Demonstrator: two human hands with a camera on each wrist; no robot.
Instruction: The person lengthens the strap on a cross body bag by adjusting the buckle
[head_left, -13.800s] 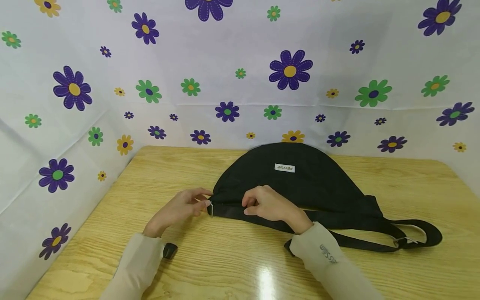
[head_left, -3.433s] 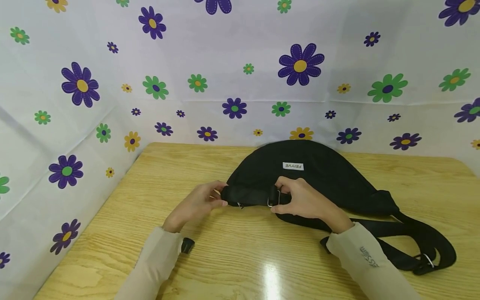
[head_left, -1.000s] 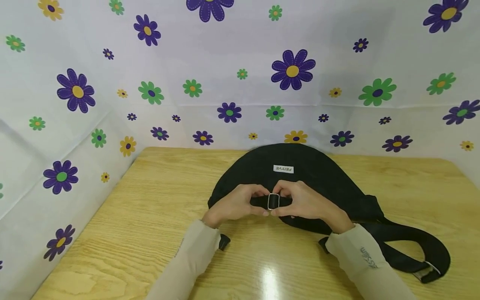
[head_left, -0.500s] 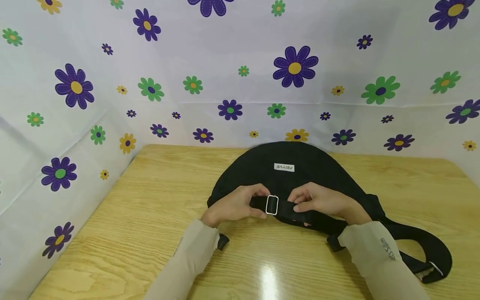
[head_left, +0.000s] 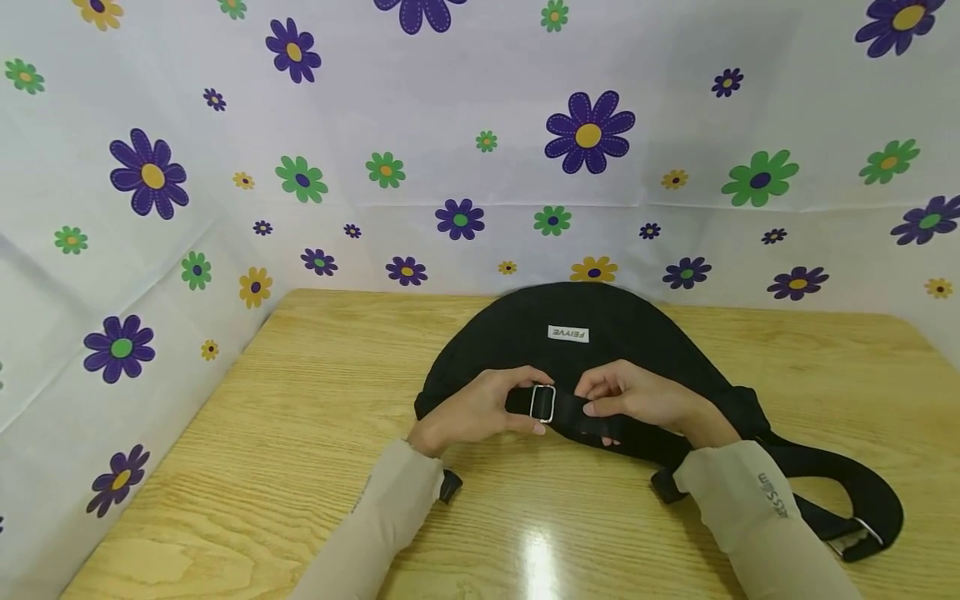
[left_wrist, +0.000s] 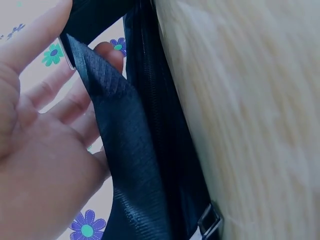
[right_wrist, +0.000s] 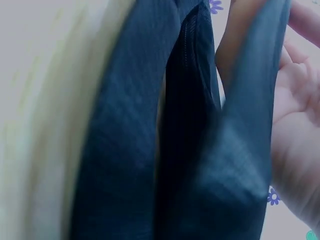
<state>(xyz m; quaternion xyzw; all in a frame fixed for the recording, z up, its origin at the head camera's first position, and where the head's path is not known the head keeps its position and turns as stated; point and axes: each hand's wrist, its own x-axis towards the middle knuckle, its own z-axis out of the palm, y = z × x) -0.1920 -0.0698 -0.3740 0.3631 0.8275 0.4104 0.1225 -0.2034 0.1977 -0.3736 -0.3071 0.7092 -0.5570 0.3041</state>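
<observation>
A black bag [head_left: 495, 342] with a white label lies on the table. In front of its near edge, my left hand [head_left: 472, 410] pinches a silver strap slider [head_left: 542, 403] between thumb and fingers. The bag's black strap [head_left: 573, 412] runs through that slider. My right hand [head_left: 656, 400] pinches the strap just right of the slider. In the left wrist view, the strap [left_wrist: 132, 150] hangs past the palm of the left hand [left_wrist: 45, 155]. The right wrist view has the strap [right_wrist: 240, 165] crossing in front of the right hand [right_wrist: 300, 105], hiding some fingers.
A black buckle end [head_left: 450, 486] is beside the left sleeve, another black end [head_left: 664, 485] by the right sleeve. A strap loop [head_left: 877, 500] with a second metal slider [head_left: 855, 537] lies at the right of the wooden table [head_left: 337, 350]. Flowered cloth [head_left: 480, 175] hangs behind.
My left hand has come right from the bag's left end to the slider. My right hand has moved off the slider onto the strap further right. In the last half second, little has shifted.
</observation>
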